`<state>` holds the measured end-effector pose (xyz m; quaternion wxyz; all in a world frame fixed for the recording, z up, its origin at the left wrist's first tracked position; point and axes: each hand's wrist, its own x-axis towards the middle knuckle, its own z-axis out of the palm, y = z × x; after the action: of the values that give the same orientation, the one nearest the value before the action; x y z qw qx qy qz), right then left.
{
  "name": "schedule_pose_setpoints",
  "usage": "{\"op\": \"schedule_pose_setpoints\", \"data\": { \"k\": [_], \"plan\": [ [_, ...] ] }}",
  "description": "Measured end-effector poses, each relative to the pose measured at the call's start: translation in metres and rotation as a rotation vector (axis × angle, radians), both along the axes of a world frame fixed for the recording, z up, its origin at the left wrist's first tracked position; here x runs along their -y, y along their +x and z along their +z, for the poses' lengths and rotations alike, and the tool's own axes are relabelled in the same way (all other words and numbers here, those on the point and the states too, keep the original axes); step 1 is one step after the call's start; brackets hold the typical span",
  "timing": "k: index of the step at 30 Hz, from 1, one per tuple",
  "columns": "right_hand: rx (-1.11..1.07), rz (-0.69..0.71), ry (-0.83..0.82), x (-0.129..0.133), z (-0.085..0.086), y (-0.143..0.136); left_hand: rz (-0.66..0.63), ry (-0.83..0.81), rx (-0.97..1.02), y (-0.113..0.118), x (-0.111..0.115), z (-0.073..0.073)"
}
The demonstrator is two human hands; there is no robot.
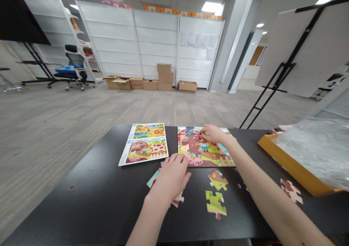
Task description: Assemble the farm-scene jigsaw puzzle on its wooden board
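Note:
A farm-scene jigsaw puzzle [212,160] lies on the black table, mostly filled in, with a brown area and a blue patch by the barn. My right hand [213,134] reaches over its upper part, fingertips closed on a puzzle piece [198,133] by the barn; the piece is largely hidden. My left hand [174,171] rests palm down with the thumb apart, at the puzzle's lower left corner and above several loose pieces [177,200], partly covering them. Between my arms lie a brown-and-green piece [217,179] and a green piece [216,204].
A picture sheet [148,147] with two printed scenes lies left of the puzzle. On the right stands a yellow box [289,166] with clear plastic wrap [319,147]; a brown-and-white piece [291,190] lies beside it. Cardboard boxes [165,76] stand along the far shelves.

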<state>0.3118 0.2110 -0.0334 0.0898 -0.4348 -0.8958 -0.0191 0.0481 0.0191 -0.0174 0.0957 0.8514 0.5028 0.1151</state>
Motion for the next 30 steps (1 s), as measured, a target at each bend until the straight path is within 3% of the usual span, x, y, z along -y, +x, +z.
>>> {"op": "schedule_pose_setpoints", "data": {
  "k": [30],
  "plan": [
    [0.002,-0.023,-0.049,-0.0018,0.0015,0.0008,0.004,-0.027,-0.006,0.0033,0.0011,-0.0004]
  ]
}}
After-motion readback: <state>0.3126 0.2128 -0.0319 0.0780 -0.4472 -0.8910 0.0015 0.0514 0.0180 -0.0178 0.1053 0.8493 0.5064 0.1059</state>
